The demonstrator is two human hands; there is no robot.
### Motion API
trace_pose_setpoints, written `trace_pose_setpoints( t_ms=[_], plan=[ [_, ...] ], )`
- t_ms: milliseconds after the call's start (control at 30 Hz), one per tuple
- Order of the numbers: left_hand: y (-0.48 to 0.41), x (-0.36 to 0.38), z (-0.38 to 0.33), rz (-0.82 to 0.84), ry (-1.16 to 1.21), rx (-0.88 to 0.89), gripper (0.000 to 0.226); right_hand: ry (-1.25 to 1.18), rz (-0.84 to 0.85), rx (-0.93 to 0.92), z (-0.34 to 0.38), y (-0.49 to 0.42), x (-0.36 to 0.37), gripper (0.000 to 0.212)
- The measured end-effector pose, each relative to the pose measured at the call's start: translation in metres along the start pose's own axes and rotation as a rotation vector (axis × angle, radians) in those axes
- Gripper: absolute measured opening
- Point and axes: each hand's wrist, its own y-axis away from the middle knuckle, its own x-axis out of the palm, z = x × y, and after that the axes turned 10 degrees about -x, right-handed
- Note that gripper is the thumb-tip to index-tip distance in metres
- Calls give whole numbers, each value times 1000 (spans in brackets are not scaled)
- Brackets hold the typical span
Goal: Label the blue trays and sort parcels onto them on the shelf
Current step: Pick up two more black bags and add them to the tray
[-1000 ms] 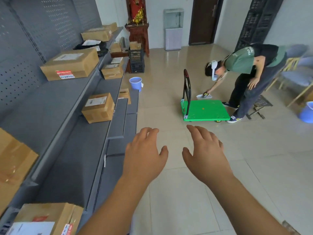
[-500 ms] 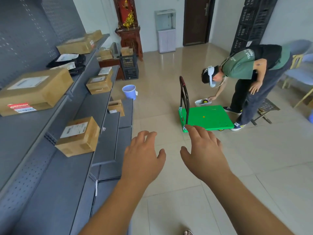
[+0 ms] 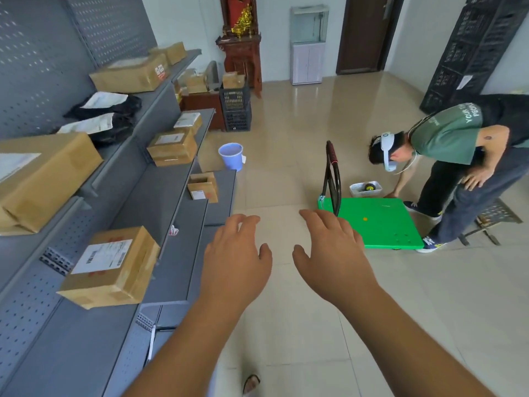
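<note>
Because the picture's left edge cuts through it, the biggest parcel on the upper tier of the shelf shows only in part, and the print on its white label is too blurred to read. The label on the parcel nearest me, on the shelf's middle tier, is no clearer. Farther along that tier lie stacked parcels. A small parcel lies on the lowest tier, and black bags with white labels lie on the upper one. At the shelf's far end the boxes run together and I cannot tell them apart. A blue bucket stands on the floor just off the shelf's lowest tier. Well out from the shelf is a green cart, and another person, partly cut off at the right edge, bends beside it with a hand down near a white basket whose contents I cannot make out. Only the toes of my foot show at the bottom edge. Both my arms reach forward over the floor just out from the shelf's front. My left hand is the one nearer the shelf, and my right hand is beside it but apart. Both are palm down, fingers loosely spread and slightly bent, thumbs pointing toward each other, holding and touching nothing.
</note>
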Motion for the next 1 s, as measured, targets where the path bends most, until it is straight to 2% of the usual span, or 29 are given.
trace_pose_setpoints(
  t_ms=[200, 400, 667, 1000],
  plan=[
    [-116, 11, 14, 2, 28, 20, 48, 26, -28, 26, 0, -107, 19, 62],
    [-232, 9, 17, 6, 15, 101, 48, 32, -62, 127, -6, -202, 29, 60],
    [-342, 34, 9, 59, 20, 120, 49, -7, -53, 186, -33, -305, 48, 59],
    [-490, 69, -40, -24, -15, 62, 50, -60, -5, 44, -103, -465, 57, 62]
  ],
)
